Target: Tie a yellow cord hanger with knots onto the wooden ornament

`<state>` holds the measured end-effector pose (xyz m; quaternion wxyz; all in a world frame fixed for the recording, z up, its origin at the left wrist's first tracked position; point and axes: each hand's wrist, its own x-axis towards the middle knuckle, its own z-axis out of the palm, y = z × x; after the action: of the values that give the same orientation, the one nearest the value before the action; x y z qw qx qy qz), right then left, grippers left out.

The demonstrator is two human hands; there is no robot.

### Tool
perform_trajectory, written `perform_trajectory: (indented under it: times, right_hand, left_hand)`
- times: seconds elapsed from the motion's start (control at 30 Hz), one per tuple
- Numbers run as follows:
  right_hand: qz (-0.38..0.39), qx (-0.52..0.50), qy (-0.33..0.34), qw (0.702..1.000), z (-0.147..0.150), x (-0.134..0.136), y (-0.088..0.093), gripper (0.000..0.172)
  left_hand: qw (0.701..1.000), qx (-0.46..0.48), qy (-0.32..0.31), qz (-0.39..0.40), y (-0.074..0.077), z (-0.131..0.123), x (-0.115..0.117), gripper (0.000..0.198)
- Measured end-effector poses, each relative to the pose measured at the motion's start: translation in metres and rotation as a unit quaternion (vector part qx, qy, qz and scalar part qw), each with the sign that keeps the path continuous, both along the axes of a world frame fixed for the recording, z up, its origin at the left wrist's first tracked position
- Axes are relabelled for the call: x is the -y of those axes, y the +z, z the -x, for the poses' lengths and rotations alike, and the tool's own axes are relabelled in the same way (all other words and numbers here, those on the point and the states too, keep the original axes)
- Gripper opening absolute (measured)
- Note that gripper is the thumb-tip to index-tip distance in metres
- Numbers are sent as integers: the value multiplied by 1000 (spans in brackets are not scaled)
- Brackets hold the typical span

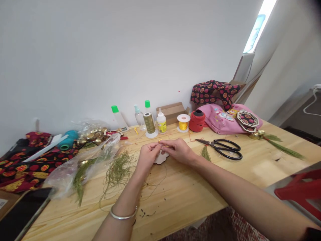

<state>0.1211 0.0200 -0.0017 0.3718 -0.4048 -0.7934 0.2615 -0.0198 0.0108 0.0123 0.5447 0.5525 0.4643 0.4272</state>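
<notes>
Over the middle of the wooden table, my left hand (149, 153) and my right hand (180, 150) meet with fingertips pinched together. Between them shows a bit of thin yellow cord (164, 146), which both hands seem to grip. Just below the fingers is a pale piece with a scalloped edge (160, 159), partly covered by my hands; whether the cord is fixed to it cannot be seen. A loose tangle of olive-green thread (119, 169) lies left of my left hand. To the right of my right hand are black-handled scissors (223, 148) and a small green tassel (205, 153).
Along the wall stand an olive thread cone (149, 124), a glue bottle (162, 123), a yellow cord spool (183, 124) and a red cord roll (197, 121). A pink bag (218, 122) lies right; plastic bags (62, 177) and a phone (25, 211) lie left.
</notes>
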Motion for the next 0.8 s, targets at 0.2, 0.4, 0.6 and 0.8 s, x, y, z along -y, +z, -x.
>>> perform_trajectory:
  times: [0.2,0.4,0.6,0.8]
  right_hand:
    - [-13,-4,-3,1000,-1,-4,-2,29]
    - [-3,-1,-19,1000,-1,-5,-1,26]
    - [-2,-8,-13,1000,-3,-7,-1,27]
    - [-12,6,-7,1000,-5,-8,-1,28]
  left_hand:
    - [999,28,-7,14,-1,0,-3,24]
    - [999,40,-20,27,-2,0,-3,20]
    - [999,34,-14,23,-1,-1,-2,19]
    - [999,29,-21,20,0,-1,-2,17]
